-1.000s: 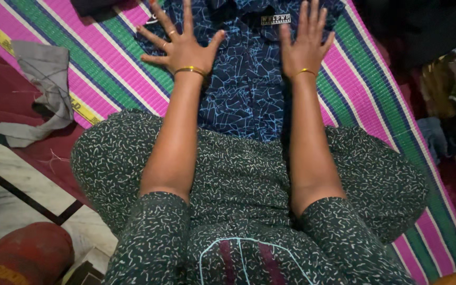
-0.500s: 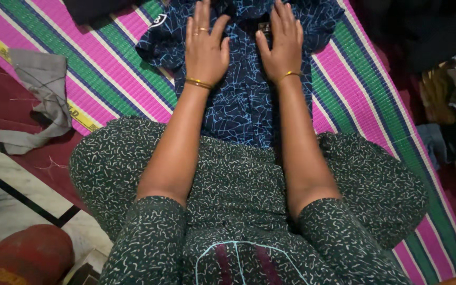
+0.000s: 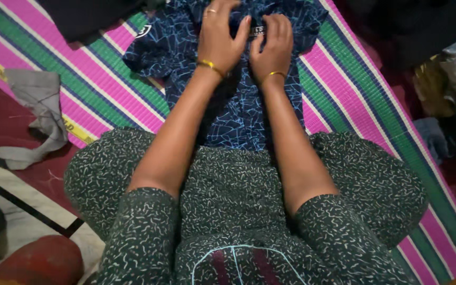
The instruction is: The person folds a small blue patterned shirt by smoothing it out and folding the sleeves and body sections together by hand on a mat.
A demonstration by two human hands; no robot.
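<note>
While pressing side by side at top centre, left hand (image 3: 218,37) and right hand (image 3: 272,45) gripping collar of dark blue patterned shirt (image 3: 233,113), spread on pink-green striped mat (image 3: 344,89), grey cloth (image 3: 40,119) at left.

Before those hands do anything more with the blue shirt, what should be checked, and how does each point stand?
1. Both hands on the shirt: ok. The left hand and right hand rest near the collar of the blue patterned shirt.
2. Shirt lies on the striped mat: ok.
3. Shirt spread flat: not ok, the left sleeve looks rumpled.
4. Grey cloth apart from the shirt: ok.
5. Fabric gripped or only pressed: cannot tell.
</note>
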